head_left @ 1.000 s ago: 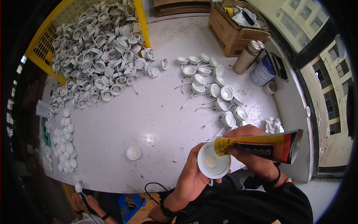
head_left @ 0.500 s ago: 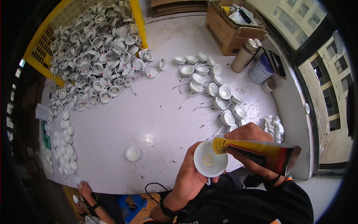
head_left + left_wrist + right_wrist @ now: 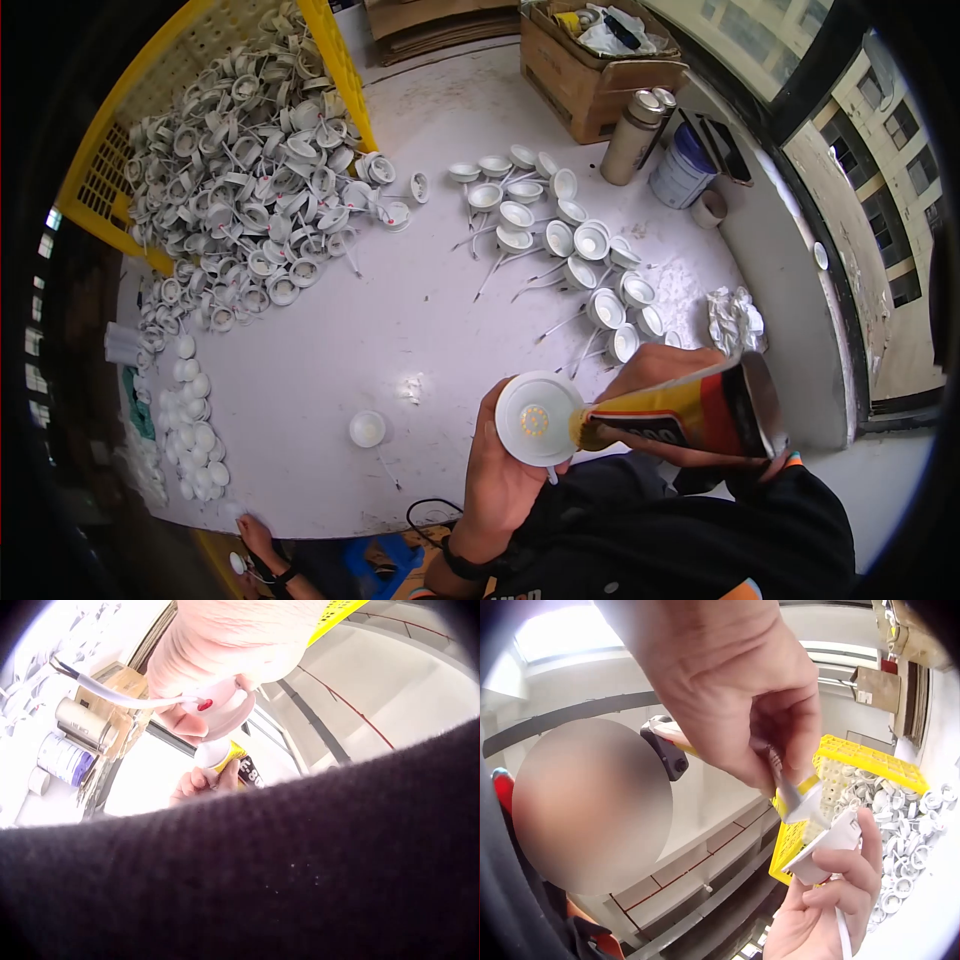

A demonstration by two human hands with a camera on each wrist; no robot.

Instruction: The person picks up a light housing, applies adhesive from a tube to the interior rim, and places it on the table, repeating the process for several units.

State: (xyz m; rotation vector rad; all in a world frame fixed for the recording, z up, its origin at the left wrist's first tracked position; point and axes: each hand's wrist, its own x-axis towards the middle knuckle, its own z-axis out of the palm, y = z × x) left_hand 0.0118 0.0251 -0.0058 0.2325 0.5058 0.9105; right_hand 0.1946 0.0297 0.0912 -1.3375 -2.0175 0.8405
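My left hand [image 3: 500, 485] grips a round white lamp housing [image 3: 539, 392] from below, its hollow side with a ring of yellow dots facing up. A white cable [image 3: 124, 697] with bare dark ends comes out of its back. My right hand [image 3: 650, 385] holds a yellow, black and red glue tube [image 3: 690, 410], squeezed between thumb and fingers [image 3: 804, 724]. In the right wrist view the tube's nozzle end points down at the housing's rim [image 3: 829, 844]; whether they touch I cannot tell.
A yellow crate [image 3: 345, 75] spills white rings [image 3: 250, 180] at the back left. White domes [image 3: 200, 435] line the left edge. Cabled housings [image 3: 515, 215], a flask [image 3: 630, 140], a carton [image 3: 590, 85] and crumpled foil [image 3: 735, 320] lie right. Another person's hand [image 3: 255, 535] is at lower left.
The head view has shifted. The housing and my left hand have come slightly left, and the tube has tilted with its nozzle end at the housing's right rim. The other person's hand has moved.
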